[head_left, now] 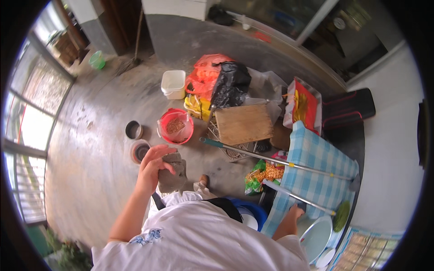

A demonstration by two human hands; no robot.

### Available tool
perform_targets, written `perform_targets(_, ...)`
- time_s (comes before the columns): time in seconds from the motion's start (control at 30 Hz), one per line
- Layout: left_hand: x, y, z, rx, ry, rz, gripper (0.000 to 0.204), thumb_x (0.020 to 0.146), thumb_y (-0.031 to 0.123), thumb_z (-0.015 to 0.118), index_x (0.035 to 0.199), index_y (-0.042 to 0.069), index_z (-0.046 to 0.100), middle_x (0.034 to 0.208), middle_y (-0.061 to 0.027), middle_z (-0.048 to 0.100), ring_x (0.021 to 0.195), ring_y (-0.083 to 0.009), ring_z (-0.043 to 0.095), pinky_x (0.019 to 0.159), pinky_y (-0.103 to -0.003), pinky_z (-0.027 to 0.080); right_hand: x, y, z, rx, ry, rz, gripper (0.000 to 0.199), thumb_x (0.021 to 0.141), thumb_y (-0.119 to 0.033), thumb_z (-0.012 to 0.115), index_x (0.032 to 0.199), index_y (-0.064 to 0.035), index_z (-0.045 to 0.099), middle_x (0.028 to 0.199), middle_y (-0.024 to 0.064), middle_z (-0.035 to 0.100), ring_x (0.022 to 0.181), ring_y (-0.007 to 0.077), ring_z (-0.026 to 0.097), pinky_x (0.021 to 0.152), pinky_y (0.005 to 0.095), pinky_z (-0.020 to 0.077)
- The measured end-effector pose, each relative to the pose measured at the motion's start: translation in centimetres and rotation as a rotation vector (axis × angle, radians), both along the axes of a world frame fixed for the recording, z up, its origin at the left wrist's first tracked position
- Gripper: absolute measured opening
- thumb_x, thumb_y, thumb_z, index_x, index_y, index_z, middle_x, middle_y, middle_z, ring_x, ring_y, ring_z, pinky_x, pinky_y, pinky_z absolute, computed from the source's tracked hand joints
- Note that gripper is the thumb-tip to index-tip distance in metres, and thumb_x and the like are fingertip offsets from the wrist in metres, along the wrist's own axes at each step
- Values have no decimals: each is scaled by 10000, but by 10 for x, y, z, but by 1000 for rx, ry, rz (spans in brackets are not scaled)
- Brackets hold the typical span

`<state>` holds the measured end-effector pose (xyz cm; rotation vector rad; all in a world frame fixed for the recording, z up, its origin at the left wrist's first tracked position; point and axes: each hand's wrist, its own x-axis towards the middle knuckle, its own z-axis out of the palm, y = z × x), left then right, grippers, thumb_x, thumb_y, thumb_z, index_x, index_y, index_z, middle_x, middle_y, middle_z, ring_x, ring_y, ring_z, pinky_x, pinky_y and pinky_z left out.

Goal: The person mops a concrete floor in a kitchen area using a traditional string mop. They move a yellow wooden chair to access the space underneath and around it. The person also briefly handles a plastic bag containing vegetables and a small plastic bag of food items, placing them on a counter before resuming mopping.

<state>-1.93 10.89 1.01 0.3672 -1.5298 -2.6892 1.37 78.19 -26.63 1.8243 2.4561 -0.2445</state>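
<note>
My left hand [153,168] is raised in front of my body, fingers curved and apart with nothing visible between them. Below and beside it stands a rough grey block-like thing [172,177]; whether the hand touches it I cannot tell. My right hand [295,212] is low at the right, by a table with a blue-and-white checked cloth [312,156]. Its fingers close at a small dark thing too unclear to name. Two long poles, one with a green end [244,148] and one with a white grip [294,195], lie across the cloth close by.
A red bucket [189,135] with brown bits inside, a white bucket [173,93] and a dark-rimmed pot [134,130] stand on the floor. Beyond are a wooden board [244,124] and black bag [231,83]. A pale basin [316,237] sits at the right.
</note>
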Motion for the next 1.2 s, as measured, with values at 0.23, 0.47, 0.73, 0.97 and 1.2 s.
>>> perform_targets(0.23, 9, -4, 5, -86, -70, 146, 427, 805, 174, 446, 1203, 19, 424, 1181, -194, 507, 689, -221, 581, 700, -306, 467, -5, 57, -46, 68, 302, -361, 578, 803, -277, 521, 1229, 42, 298, 1214, 263, 378, 1086, 412, 458, 887, 513, 393)
perform_targets(0.47, 31, -15, 3, -29, -80, 259, 419, 811, 164, 443, 1204, 19, 425, 1191, -188, 503, 700, -210, 597, 736, -299, 459, -86, -6, 57, 780, 371, 294, 488, 799, -402, 532, 1020, 33, 499, 1066, 230, 471, 1011, 367, 432, 870, 508, 316)
perform_targets(0.73, 116, -65, 1, 54, -17, 415, 365, 822, 92, 470, 1177, 18, 438, 1159, -157, 516, 730, -181, 604, 734, -278, 467, -235, -381, 223, -396, 1418, 1082, 178, 842, -62, 530, 870, 9, 369, 768, 118, 518, 612, 167, 524, 612, 282, 451)
perform_targets(0.97, 234, -149, -20, 137, -17, 856, 383, 816, 102, 464, 1186, 18, 408, 1112, -172, 521, 743, -201, 603, 730, -310, 481, -31, -708, 208, -1482, 287, 1970, 479, 833, -93, 532, 1199, -107, 222, 1154, 127, 328, 964, 243, 482, 728, 362, 503)
perform_targets(1.2, 360, -268, -36, 323, 89, 1260, 339, 791, 84, 494, 1112, 18, 409, 1020, -138, 512, 887, -227, 566, 808, -340, 453, 169, -901, 226, -1752, -302, 2599, 710, 662, -114, 693, 1279, -96, 341, 1287, 154, 294, 1162, 302, 382, 941, 394, 362)
